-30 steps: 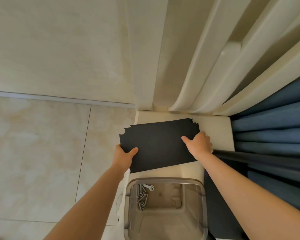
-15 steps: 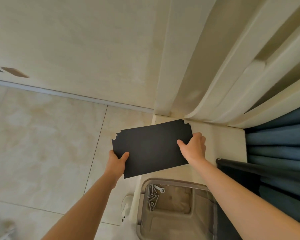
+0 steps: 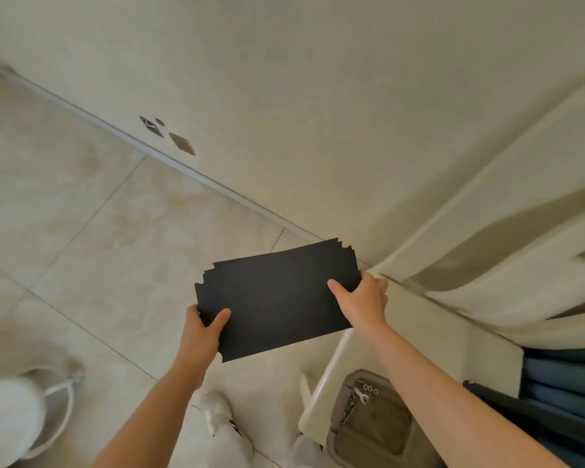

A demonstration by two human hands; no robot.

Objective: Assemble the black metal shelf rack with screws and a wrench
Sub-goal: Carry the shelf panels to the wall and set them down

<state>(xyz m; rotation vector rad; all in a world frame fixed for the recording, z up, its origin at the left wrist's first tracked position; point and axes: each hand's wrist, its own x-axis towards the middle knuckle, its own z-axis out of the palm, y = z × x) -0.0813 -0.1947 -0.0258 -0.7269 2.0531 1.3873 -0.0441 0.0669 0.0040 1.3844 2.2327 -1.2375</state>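
A stack of flat black metal shelf plates (image 3: 277,295) with notched corners hangs in the air over the tiled floor. My left hand (image 3: 201,327) grips its near left corner, thumb on top. My right hand (image 3: 365,300) grips the right edge, thumb on top and fingers underneath. Lower right, a clear plastic tub (image 3: 372,423) on the white table (image 3: 429,336) holds several screws, small washers and a small wrench (image 3: 360,395). Another black part (image 3: 534,420) lies at the table's right side, partly hidden by my right arm.
A cream wall with a baseboard runs diagonally behind the plates. Cream and blue curtains (image 3: 561,369) hang at the right. A white round stool (image 3: 17,420) stands at lower left. My shoes (image 3: 228,423) are on the floor tiles beside the table.
Both hands have carried the black plates off the white table, leftward and out over the floor. The view has swung left, so the tub now sits at lower right.
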